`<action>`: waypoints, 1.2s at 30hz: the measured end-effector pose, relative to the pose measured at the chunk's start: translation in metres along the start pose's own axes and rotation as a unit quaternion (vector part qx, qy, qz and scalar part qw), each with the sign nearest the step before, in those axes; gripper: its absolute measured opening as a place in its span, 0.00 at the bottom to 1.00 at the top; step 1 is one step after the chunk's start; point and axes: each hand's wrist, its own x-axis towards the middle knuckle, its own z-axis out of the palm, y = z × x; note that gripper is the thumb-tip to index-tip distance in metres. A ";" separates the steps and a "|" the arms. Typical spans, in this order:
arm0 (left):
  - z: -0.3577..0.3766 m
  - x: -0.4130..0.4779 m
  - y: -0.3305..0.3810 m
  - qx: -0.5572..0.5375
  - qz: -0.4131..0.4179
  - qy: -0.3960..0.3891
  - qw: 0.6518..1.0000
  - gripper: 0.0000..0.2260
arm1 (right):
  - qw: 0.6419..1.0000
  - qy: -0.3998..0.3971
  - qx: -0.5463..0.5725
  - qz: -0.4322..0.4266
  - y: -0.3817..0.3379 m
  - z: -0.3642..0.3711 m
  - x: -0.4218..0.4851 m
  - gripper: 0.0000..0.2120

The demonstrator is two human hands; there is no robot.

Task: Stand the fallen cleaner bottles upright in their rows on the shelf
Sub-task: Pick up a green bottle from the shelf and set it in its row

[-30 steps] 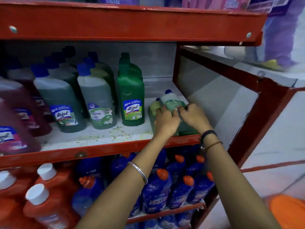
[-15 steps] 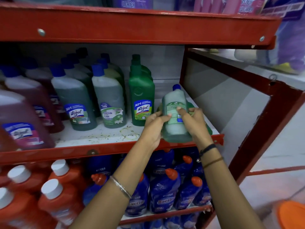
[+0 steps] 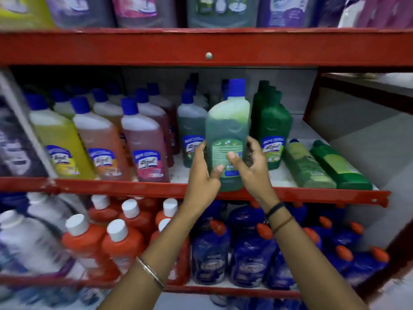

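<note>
A pale green cleaner bottle (image 3: 226,121) with a blue cap is held upright in front of the middle shelf (image 3: 111,185), its back label facing me. My left hand (image 3: 202,175) grips its lower left side and my right hand (image 3: 251,166) its lower right side. Its base hangs at the shelf's red front lip, between a grey-green bottle row (image 3: 190,130) and a dark green bottle row (image 3: 271,126). Two green bottles lie fallen at the shelf's right end: a lighter one (image 3: 307,164) and a dark one (image 3: 337,166).
Upright yellow (image 3: 60,144), orange (image 3: 100,144) and pink bottles (image 3: 145,146) fill the shelf's left. The upper shelf beam (image 3: 207,47) runs low overhead. Below stand orange bottles (image 3: 120,240) and blue bottles (image 3: 250,253). A red post (image 3: 310,97) bounds the right side.
Both hands lifted the pale green bottle from lying at the shelf's right end, raised it upright and carried it left toward the green rows. The camera view shifted left.
</note>
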 end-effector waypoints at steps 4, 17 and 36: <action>-0.032 0.023 -0.021 0.057 0.018 0.043 0.997 0.30 | 0.998 -0.059 -0.022 0.004 0.003 0.037 0.020 0.22; -0.041 0.025 -0.065 0.103 -0.015 0.057 0.993 0.25 | 0.993 0.001 -0.111 0.036 0.032 0.066 0.026 0.22; -0.039 0.027 -0.040 0.109 -0.088 -0.024 0.990 0.38 | 0.985 -0.152 -0.035 0.077 0.013 0.064 0.037 0.16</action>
